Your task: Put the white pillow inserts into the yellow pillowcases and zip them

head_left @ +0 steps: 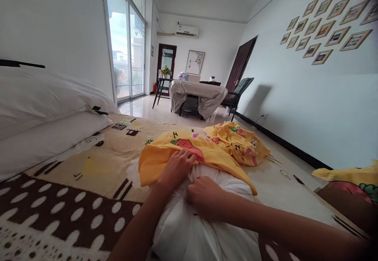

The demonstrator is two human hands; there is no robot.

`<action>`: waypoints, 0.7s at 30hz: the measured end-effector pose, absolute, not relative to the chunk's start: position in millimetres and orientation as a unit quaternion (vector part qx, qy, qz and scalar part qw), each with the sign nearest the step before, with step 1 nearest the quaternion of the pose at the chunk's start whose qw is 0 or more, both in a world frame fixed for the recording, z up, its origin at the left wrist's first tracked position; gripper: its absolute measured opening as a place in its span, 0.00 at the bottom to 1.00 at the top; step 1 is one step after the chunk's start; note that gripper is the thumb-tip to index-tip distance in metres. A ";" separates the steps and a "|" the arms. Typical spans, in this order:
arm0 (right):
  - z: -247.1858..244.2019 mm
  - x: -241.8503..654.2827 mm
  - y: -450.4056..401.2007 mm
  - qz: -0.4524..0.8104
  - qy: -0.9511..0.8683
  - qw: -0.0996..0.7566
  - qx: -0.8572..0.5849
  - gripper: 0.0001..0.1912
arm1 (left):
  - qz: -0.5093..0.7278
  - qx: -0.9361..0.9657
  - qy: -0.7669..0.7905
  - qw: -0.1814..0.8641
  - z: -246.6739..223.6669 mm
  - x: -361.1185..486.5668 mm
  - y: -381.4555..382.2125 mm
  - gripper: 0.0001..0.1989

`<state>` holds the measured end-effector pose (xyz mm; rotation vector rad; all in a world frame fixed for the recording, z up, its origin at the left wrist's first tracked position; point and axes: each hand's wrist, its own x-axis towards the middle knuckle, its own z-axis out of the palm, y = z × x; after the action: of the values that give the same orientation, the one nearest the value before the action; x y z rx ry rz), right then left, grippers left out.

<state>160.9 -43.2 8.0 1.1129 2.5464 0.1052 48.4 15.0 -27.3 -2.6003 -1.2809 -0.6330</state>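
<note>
A white pillow [203, 233] lies in front of me on the bed, its far end inside a yellow pillowcase [156, 158] printed with a carrot. My left hand [178, 168] rests on the yellow cloth at the pillowcase's near edge, fingers bent over it and close together. Beside it on the right, my right hand [203, 196] is closed like a fist on the white pillow, gripping its fabric. Just beyond, a second crumpled yellow cloth [242, 145] with the same kind of print touches the pillowcase.
White pillows [50, 103] are stacked at the left on a patterned blanket [100, 166]. More yellow printed cloth [354, 178] shows at the right edge. Past the bed stand a covered table [201, 89], a dark chair [238, 93] and a small stand with a plant [165, 71].
</note>
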 end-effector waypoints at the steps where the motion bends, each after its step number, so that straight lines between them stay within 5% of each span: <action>1: 11.1 161.0 -46.1 0.041 0.900 0.192 0.389 0.09 | -0.212 -0.870 -0.436 0.092 -26.5 46.9 14.7 0.10; 7: 41.0 164.5 -76.7 0.070 0.901 0.234 0.359 0.08 | -0.217 -0.831 -0.504 0.092 -15.1 35.6 7.3 0.13; 15: 79.0 196.3 -93.3 0.200 0.897 0.068 0.387 0.11 | -0.197 -0.828 -0.525 0.006 -9.0 24.0 4.1 0.13; 21: 98.0 217.0 -42.4 0.193 0.829 0.157 0.500 0.10 | -0.219 -0.833 -0.507 -0.042 -9.5 16.1 3.7 0.15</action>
<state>217.0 -42.4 98.0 1.4316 2.3741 0.5537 16.1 3.7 -9.5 -2.6896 -1.6355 -0.7061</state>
